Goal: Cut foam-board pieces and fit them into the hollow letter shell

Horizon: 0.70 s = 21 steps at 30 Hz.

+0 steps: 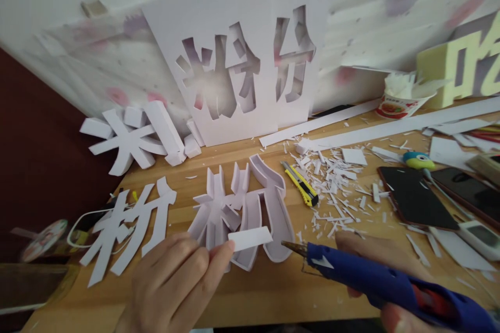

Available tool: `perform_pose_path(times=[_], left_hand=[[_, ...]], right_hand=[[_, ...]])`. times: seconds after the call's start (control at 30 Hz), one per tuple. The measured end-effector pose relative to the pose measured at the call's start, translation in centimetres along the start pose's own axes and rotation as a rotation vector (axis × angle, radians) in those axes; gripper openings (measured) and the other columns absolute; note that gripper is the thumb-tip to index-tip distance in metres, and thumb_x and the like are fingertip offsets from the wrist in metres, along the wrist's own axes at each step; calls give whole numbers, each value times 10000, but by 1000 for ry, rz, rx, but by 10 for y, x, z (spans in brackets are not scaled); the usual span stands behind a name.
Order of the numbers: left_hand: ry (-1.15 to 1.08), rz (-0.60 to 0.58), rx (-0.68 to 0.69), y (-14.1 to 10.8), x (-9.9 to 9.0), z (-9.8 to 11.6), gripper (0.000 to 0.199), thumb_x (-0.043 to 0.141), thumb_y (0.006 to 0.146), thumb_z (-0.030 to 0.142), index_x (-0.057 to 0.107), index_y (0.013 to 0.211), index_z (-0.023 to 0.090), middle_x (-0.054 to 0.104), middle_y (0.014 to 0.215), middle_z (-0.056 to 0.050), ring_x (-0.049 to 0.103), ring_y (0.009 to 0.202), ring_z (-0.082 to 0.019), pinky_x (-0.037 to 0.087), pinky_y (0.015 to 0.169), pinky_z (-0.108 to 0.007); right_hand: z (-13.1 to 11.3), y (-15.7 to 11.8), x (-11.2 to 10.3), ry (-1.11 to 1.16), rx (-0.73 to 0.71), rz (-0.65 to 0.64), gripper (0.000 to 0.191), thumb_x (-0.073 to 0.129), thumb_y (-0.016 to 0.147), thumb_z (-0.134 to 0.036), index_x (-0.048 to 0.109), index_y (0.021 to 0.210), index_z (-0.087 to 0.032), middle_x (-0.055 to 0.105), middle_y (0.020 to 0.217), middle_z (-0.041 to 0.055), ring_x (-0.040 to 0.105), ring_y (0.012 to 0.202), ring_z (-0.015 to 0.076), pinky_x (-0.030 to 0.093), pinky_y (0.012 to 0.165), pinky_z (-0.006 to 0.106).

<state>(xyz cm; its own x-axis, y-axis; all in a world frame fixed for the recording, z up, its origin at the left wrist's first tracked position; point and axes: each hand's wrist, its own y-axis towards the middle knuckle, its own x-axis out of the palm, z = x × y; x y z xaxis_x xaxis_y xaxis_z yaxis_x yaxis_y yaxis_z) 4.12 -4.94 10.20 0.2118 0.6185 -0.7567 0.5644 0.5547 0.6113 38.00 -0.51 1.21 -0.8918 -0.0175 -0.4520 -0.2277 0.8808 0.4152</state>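
Note:
My left hand [175, 276] pinches one end of a small white foam-board strip [252, 238], held out level over the table. Across from it, my right hand [383, 265] grips a blue hot glue gun [363, 276], its metal nozzle pointing left toward the strip without touching it. Under and behind the strip lies a hollow white character [279, 218] with raised side walls, open side up. To its left is a flat white cut-out character [128, 226].
A yellow utility knife [300, 184] lies beside a heap of white scraps [332, 182]. Phones [416, 195] and a paper bowl [398, 101] are on the right. A finished-looking raised character [130, 138] leans at back left, near the stencil board [250, 5] against the wall.

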Motion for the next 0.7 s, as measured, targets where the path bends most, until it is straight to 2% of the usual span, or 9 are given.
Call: perform_pose_path(times=[0.1, 0.2, 0.3, 0.43, 0.53, 0.6, 0.7], left_hand=[[-9, 7, -1, -2, -1, 3, 381, 440, 982, 80, 648, 1290, 164, 666, 659, -6, 598, 648, -176, 521, 659, -360], [-16, 24, 21, -4, -2, 4, 360, 430, 994, 95, 672, 1258, 132, 667, 678, -21, 610, 649, -183, 513, 652, -363], [-18, 55, 12, -4, -3, 4, 355, 432, 991, 88, 683, 1241, 109, 664, 672, -37, 614, 646, -200, 502, 653, -387], [-5, 33, 20, -5, -3, 7, 346, 425, 1000, 96, 698, 1210, 121, 673, 677, -35, 617, 663, -196, 517, 672, -391], [5, 49, -23, -6, -2, 11, 365, 406, 1003, 76, 683, 1232, 142, 673, 686, -31, 621, 688, -198, 515, 701, -399], [1, 69, -39, -6, -3, 12, 355, 399, 1007, 71, 679, 1220, 112, 667, 692, -41, 619, 710, -204, 506, 716, -409], [-1, -8, 14, -4, -10, 11, 339, 387, 1023, 88, 681, 1192, 85, 684, 740, -43, 630, 757, -196, 500, 755, -400]], right_hand=[[-3, 2, 5, 74, -6, -58, 539, 667, 791, -664, 723, 1204, -322, 763, 1001, 81, 733, 721, 265, 595, 551, 306], [-3, 3, 7, 83, -4, -58, 520, 671, 794, -651, 735, 1187, -318, 761, 1043, 86, 740, 791, 282, 608, 591, 316], [-3, 3, 6, 68, -35, -54, 512, 681, 784, -648, 747, 1166, -314, 764, 1047, 87, 742, 867, 319, 628, 648, 355], [-5, 6, 6, 74, -55, -49, 486, 680, 801, -628, 745, 1171, -321, 767, 1039, 83, 746, 860, 318, 633, 652, 361], [-6, 7, 6, 85, -38, -49, 491, 691, 788, -644, 758, 1142, -310, 765, 1011, 89, 745, 876, 326, 633, 646, 356], [-5, 7, 6, 99, -8, -60, 502, 706, 771, -645, 763, 1130, -299, 764, 1008, 93, 743, 894, 333, 638, 660, 362], [-3, 6, 7, 138, 15, -71, 507, 706, 762, -641, 757, 1134, -300, 767, 982, 81, 744, 881, 313, 644, 695, 358]])
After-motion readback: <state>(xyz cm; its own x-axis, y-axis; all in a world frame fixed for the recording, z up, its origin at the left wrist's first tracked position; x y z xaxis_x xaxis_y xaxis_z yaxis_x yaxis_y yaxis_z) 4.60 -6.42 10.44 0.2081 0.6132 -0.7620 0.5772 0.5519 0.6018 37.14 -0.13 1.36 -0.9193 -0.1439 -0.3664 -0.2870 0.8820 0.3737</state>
